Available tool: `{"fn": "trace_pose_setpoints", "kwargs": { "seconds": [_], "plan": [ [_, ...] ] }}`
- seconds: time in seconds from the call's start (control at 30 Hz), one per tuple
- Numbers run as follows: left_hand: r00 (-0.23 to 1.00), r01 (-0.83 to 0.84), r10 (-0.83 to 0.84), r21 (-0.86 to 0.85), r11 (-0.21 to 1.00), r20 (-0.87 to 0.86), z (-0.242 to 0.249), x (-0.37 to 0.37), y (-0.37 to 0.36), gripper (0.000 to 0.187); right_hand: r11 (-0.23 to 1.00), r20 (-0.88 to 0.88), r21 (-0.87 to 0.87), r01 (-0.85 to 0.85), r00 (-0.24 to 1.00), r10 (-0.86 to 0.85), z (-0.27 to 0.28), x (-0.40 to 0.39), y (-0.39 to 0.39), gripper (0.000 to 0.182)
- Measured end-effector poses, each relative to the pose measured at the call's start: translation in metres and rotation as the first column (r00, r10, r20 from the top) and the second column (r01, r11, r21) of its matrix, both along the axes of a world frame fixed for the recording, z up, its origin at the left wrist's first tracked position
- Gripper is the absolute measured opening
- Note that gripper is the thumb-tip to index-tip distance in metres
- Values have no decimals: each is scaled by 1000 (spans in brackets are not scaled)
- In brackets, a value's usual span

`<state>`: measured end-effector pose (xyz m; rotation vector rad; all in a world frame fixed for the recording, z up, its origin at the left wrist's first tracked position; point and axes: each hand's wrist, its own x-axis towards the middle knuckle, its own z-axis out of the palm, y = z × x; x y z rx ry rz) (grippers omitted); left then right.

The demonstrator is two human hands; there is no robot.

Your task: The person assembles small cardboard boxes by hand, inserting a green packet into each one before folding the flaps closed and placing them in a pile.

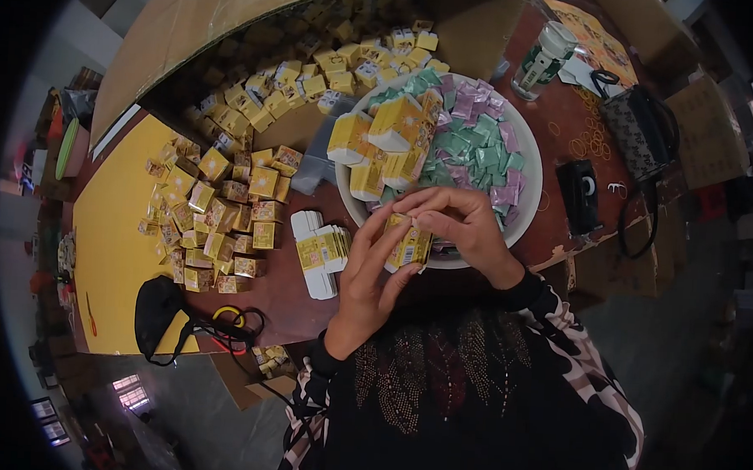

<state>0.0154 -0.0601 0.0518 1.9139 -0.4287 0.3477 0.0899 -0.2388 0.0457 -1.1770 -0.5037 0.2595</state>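
A small yellow carton (408, 251) with a barcode is between my hands, just over the near edge of the bowl. My left hand (367, 287) wraps its fingers and thumb around the carton's left side. Fingers of my right hand (471, 231) pinch at the carton's upper end; its flap there is partly hidden. On the left lies a stack of flat, unfolded cartons (318, 253). Behind my hands, a white bowl (529, 204) holds green sachets (472, 151), pink sachets (506, 190) and several larger yellow boxes (394, 126).
Many small yellow boxes (218, 215) are heaped left; more lie inside a big cardboard box (234, 40). A black pouch (159, 314) and scissors (228, 317) sit front left. At right are a bottle (545, 62), rubber bands (591, 139), a tape dispenser (578, 198) and a bag (637, 129).
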Motion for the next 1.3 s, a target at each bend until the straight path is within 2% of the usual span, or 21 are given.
{"fn": "trace_pose_setpoints", "kwargs": {
  "seconds": [0.07, 0.2, 0.27, 0.4, 0.53, 0.6, 0.67, 0.7, 0.77, 0.9, 0.97, 1.13, 1.2, 1.3],
  "plan": [
    [1000, 12, -12, 8, 1000, -1, -1, 0, 2, 59, 991, -143, -120, -56, 989, 39, 8, 5, -6, 11],
    [998, 41, -42, -28, 999, -46, 0, -1, 4, 58, 982, -154, -164, -93, 986, 68, 17, 7, -9, 13],
    [997, 37, -39, -36, 999, -61, -1, 0, 3, 57, 980, -84, -190, -53, 996, 37, 17, 7, -8, 12],
    [988, 37, -53, -112, 993, -146, -5, 0, 4, 55, 975, -140, -221, -27, 990, -5, 16, 5, -6, 10],
    [988, -3, -15, -122, 993, -151, -3, -1, 1, 53, 971, -92, -234, -42, 996, 21, 14, 7, -9, 8],
    [990, 0, -26, -182, 983, -138, -4, -1, 3, 52, 972, -54, -228, -53, 998, 42, 12, 7, -10, 8],
    [992, 13, -32, -146, 989, -124, 0, 0, 3, 52, 987, 51, -161, -29, 998, 38, 8, 6, -10, 9],
    [993, 28, -40, -109, 994, -109, 2, 0, 3, 52, 987, 51, -161, -27, 998, 36, 9, 7, -11, 9],
    [994, 38, -45, -71, 997, -104, 0, 1, 2, 52, 980, -66, -161, -119, 992, 110, 12, 12, -16, 11],
    [997, 56, -55, 13, 998, -52, 0, 3, 5, 53, 959, -147, -211, -189, 976, 160, 19, 17, -21, 11],
    [994, 81, -81, -15, 997, -68, 1, 4, 7, 53, 943, -127, -291, -162, 983, 130, 19, 17, -20, 11],
    [990, 100, -103, -34, 994, -94, 2, 2, 6, 52, 952, -131, -262, -155, 984, 124, 18, 19, -19, 12],
    [988, 64, -76, -93, 994, -135, 2, 1, 4, 50, 952, -129, -268, -147, 985, 116, 21, 18, -20, 14],
    [991, 77, -84, -65, 995, -107, 1, 0, 3, 49, 940, -99, -296, -167, 985, 143, 22, 22, -22, 14]
  ]
}}
